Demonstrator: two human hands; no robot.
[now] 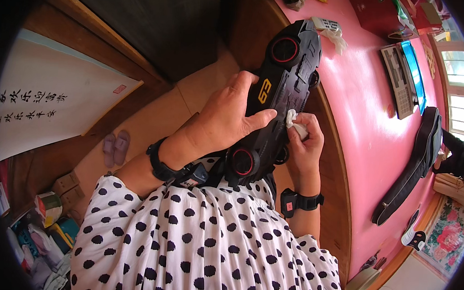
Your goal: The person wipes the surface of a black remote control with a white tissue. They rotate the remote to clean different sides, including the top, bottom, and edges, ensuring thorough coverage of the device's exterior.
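A black toy car (280, 84) with red-rimmed wheels and a yellow number on its side is tilted so that its underside shows. My left hand (234, 109) holds the car by its side, the thumb lying along the lower edge and the other fingers hidden behind the body. Between the thumb and fingers of my right hand (306, 135) is a crumpled white tissue (293, 119), pressed at the underside near the middle of the car. The car's near end is close to my polka-dot clothing.
A pink-topped table (350, 92) curves along the right. On it are a remote control (325, 23), another crumpled tissue (336, 39), a grey keypad device (399, 79) and a black instrument case (408, 167). Purple slippers (115, 148) sit on the floor at left, beyond them a hanging scroll (59, 98).
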